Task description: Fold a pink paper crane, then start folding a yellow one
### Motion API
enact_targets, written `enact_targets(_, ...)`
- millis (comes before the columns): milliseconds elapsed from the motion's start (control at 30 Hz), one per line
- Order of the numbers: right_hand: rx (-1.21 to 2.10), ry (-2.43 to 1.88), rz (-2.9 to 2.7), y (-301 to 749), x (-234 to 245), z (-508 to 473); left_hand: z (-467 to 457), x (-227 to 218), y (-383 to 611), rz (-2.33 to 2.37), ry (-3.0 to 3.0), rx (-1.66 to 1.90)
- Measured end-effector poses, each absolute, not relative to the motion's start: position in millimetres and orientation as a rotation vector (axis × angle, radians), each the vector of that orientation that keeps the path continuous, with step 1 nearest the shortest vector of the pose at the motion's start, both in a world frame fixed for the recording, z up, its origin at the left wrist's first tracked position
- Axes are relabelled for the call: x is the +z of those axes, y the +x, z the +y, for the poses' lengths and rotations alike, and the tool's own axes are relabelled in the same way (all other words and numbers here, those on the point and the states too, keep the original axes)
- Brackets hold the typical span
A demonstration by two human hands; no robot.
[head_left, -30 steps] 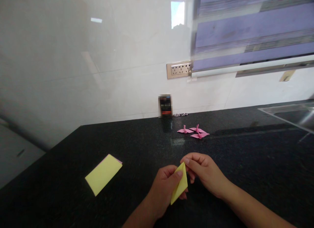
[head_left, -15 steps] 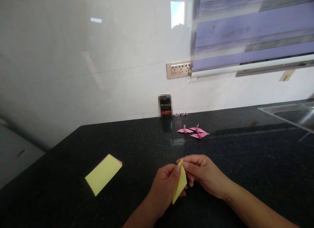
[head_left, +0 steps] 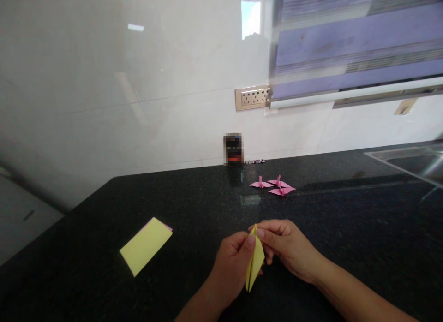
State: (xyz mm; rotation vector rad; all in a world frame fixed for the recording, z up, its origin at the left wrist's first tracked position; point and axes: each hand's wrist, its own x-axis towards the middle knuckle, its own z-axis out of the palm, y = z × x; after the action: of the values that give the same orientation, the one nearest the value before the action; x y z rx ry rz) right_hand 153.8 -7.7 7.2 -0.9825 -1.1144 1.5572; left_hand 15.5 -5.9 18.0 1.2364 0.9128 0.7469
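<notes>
Above the dark countertop, a piece of yellow origami paper (head_left: 256, 259), folded into a narrow kite-like shape, is held between both hands. My left hand (head_left: 232, 262) grips its left side, the thumb lying on the front and the other fingers mostly behind it. At the upper right edge, my right hand (head_left: 285, 242) pinches the paper near its top point with thumb and fingers. The lower end shows two narrow points with a slit between them. Beyond the hands lie three pink paper cranes, one of them a pink crane (head_left: 282, 191) with spread wings.
A stack of yellow paper (head_left: 146, 247) with a pink edge lies on the black countertop (head_left: 194, 202) at left. Against the wall stands a blurred-out dark object (head_left: 234, 150), beside a small beaded strip (head_left: 255, 162). A sink (head_left: 415, 160) is at far right.
The folded yellow paper has turned slightly in my hands, and its lower end now shows two points apart. Both hands keep nearly the same place and grip.
</notes>
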Motion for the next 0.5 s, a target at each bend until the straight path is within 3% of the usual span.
enact_targets(500, 1.564, -0.942, -1.125, 157.7, 11.7, -7.3, -5.5, 17.7, 12.9, 0.832, 1.228, 0.722)
